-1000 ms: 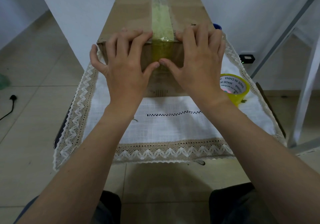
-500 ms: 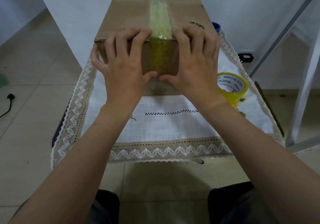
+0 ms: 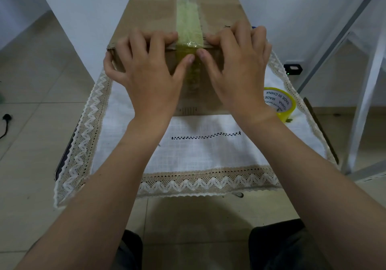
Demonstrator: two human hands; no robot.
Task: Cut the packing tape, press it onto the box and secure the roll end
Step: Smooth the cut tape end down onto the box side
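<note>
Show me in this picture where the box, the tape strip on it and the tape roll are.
box (image 3: 150,10): head view, on the bare cardboard top, left part.
tape strip (image 3: 188,22): head view, on the stretch along the box top.
tape roll (image 3: 279,102): head view, on its printed white core.

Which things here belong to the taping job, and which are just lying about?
In the job: cardboard box, tape strip, tape roll, left hand, right hand.
Lying about: lace-edged cloth, floor plug, small black device.
</note>
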